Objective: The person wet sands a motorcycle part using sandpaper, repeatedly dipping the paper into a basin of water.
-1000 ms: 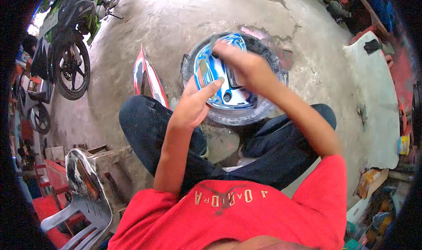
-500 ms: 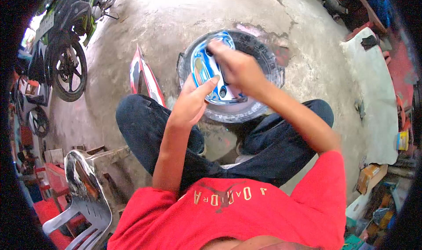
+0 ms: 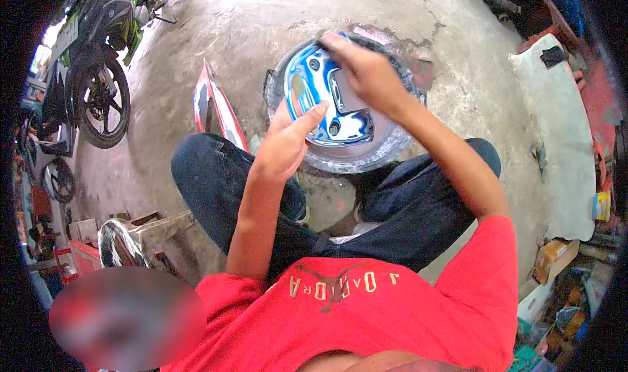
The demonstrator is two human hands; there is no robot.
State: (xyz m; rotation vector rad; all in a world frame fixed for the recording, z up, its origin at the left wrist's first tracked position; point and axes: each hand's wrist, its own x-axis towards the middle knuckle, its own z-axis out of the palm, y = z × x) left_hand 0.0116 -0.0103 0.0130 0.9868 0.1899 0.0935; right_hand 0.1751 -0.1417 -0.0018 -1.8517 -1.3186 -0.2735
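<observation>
A glossy blue-and-white patterned plastic panel (image 3: 318,87), with a cut-out and dark round holes, is held tilted over a round black basin (image 3: 275,65). My left hand (image 3: 288,140) grips the panel's lower left edge, its thumb lying across the face and the fingers behind. My right hand (image 3: 373,74) is closed at the panel's upper right edge, fingers bent together against the rim. Whatever is under those fingers is hidden. Greyish liquid seems to be in the basin, between my bent knees.
A red-and-white pointed panel (image 3: 226,114) lies on the concrete floor, left of the basin. A motorcycle (image 3: 101,94) stands at upper left. At right is a long pale slab (image 3: 559,150), with a cardboard box (image 3: 553,261) below it. A chair (image 3: 121,241) is at lower left.
My right hand has moved from over the panel's face toward its upper right edge. The panel has shifted and tilted slightly, showing more of its cut-out. My left hand keeps its grip.
</observation>
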